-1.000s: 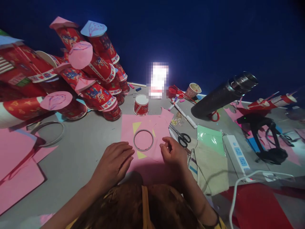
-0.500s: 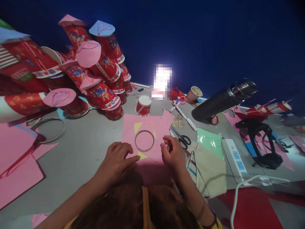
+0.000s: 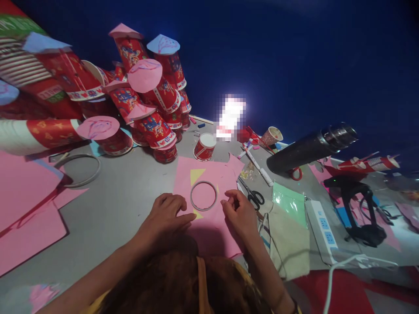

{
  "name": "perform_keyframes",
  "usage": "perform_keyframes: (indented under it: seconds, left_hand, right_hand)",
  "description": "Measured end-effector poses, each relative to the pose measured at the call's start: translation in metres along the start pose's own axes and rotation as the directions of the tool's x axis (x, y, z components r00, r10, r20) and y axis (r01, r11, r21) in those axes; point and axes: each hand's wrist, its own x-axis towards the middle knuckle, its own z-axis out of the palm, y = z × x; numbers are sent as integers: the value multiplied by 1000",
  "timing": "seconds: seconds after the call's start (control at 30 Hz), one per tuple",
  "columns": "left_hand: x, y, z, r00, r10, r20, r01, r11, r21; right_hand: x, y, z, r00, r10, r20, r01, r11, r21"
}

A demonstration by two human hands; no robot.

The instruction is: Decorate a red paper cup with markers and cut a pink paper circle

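A grey ring (image 3: 191, 196) lies flat on a sheet of pink paper (image 3: 225, 235), with yellow paper pieces (image 3: 197, 175) beside it. To the left of the ring is my left hand (image 3: 170, 213), its thumb stretched toward the paper and its fingers loosely bent, holding nothing. My right hand (image 3: 241, 214) hovers at the paper's right side, thumb and forefinger apart, other fingers curled, with nothing visible in it. Black-handled scissors (image 3: 255, 198) lie just beyond the right hand. A red paper cup (image 3: 204, 148) stands upside down behind the paper.
Stacked red cups with paper cones (image 3: 157, 126) rise at the back left. Another grey ring (image 3: 98, 168) and pink sheets (image 3: 29, 209) lie left. On the right are a black cylinder (image 3: 297, 150), a white power strip (image 3: 322, 231), a green packet (image 3: 288, 198) and a cloth bag (image 3: 291, 244).
The camera view has turned slightly left, so things appear shifted to the right. Both hands keep nearly the same pose beside the ring; nothing was picked up.
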Motion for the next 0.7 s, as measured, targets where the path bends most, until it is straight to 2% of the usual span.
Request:
perform_keyframes:
  seconds: [0.17,0.47,0.63,0.7]
  left_hand:
    - [-2,-2,2,1000,-6,-10,6,1000,16]
    - [-1,-4,-2,1000,9,29,-9,1000,11]
    - [-2,-5,-2,999,45,-14,-45,999,-22]
    - [-3,-6,0,999,46,0,-46,999,-20]
  right_hand:
    - [1,0,1,999,10,-44,-9,1000,20]
    - [0,0,4,999,10,-34,-13,996,-90]
    - [-1,1,4,1000,-2,-18,0,994,-108]
    - [0,2,5,1000,-10,-9,9,994,-113]
